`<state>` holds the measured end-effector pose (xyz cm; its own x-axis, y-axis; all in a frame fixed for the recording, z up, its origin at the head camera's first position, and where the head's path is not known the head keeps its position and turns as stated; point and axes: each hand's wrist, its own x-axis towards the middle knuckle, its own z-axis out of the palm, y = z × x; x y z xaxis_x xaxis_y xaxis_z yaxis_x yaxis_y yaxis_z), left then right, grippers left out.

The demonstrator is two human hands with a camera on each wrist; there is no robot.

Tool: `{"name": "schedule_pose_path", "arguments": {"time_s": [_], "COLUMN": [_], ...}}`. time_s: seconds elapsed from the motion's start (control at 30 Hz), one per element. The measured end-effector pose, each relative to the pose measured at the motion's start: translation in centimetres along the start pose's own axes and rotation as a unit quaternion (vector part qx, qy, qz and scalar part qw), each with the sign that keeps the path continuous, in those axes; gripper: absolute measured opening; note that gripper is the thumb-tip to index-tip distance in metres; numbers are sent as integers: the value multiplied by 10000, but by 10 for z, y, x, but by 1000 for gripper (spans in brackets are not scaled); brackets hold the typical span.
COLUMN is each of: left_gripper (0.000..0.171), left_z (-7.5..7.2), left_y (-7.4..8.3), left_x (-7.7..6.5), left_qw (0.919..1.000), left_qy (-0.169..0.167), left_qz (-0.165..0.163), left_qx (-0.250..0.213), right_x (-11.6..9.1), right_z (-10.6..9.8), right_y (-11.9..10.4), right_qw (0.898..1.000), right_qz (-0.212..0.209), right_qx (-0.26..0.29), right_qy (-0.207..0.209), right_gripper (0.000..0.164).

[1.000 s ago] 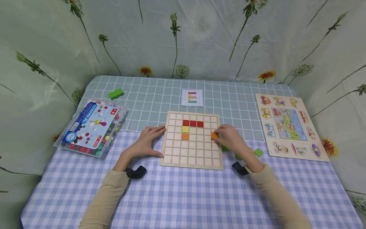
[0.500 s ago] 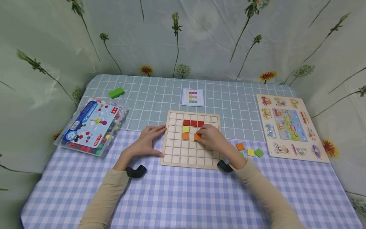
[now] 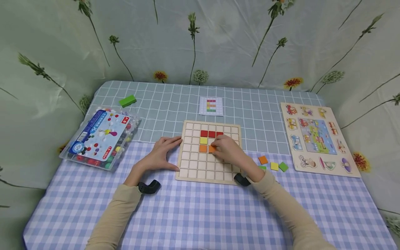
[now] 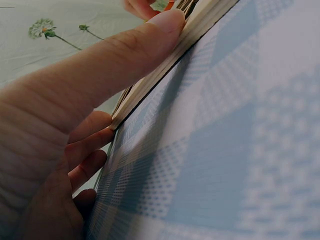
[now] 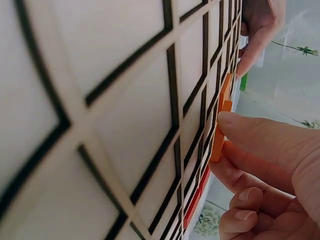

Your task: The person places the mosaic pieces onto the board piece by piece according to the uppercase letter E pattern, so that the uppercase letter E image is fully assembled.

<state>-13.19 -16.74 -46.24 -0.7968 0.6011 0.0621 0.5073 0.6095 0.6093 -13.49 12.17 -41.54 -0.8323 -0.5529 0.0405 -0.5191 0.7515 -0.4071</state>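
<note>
A wooden grid board point(image 3: 200, 176) lies mid-table. My left hand point(image 3: 160, 156) rests at its left edge, with thumb and fingers spread along the side; the left wrist view has the thumb point(image 4: 120, 55) against the board's rim. Between right thumb and forefinger, my right hand point(image 3: 230, 150) pinches an orange square tile point(image 5: 217, 142). That tile is over the cell just right of another orange tile point(image 3: 202, 148). Above sit a yellow tile point(image 3: 203, 140) and a row of red tiles point(image 3: 204, 133), the rightmost partly covered by the right hand.
Behind the board lies a pattern card point(image 3: 211, 106). To the right are loose orange point(image 3: 263, 159), yellow point(image 3: 274, 166) and green point(image 3: 283, 167) tiles, then a picture puzzle board point(image 3: 289, 139). At left stand a plastic box of coloured beads point(image 3: 100, 139) and a green block point(image 3: 127, 101).
My right hand has carried the orange tile leftward from the board's right edge to beside the placed orange tile. The left hand has stayed at the board's edge.
</note>
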Motion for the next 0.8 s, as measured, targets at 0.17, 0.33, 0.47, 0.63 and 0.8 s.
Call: {"name": "schedule_pose_path", "arguments": {"time_s": [0.17,0.33,0.47,0.63,0.8], "left_gripper": [106,105,105,105,105], "left_z": [0,0,1,1,1], "left_y": [0,0,0,-1,-1], "left_x": [1,0,0,0,0], "left_qw": [10000,10000,10000,10000,10000], "left_qy": [-23,14,-14,-40,-41], "left_qz": [-34,14,-21,-35,-33], "left_qx": [-16,35,37,71,19], "right_x": [2,4,4,5,2], "right_z": [1,4,4,3,1], "right_y": [0,-1,-1,-1,2], "right_qw": [10000,9998,9995,9994,9996], "right_qz": [0,101,216,190,39], "right_qx": [-89,-133,-119,-138,-235], "right_qy": [-44,-140,-212,-235,-116], "right_gripper": [19,20,20,21,21]}}
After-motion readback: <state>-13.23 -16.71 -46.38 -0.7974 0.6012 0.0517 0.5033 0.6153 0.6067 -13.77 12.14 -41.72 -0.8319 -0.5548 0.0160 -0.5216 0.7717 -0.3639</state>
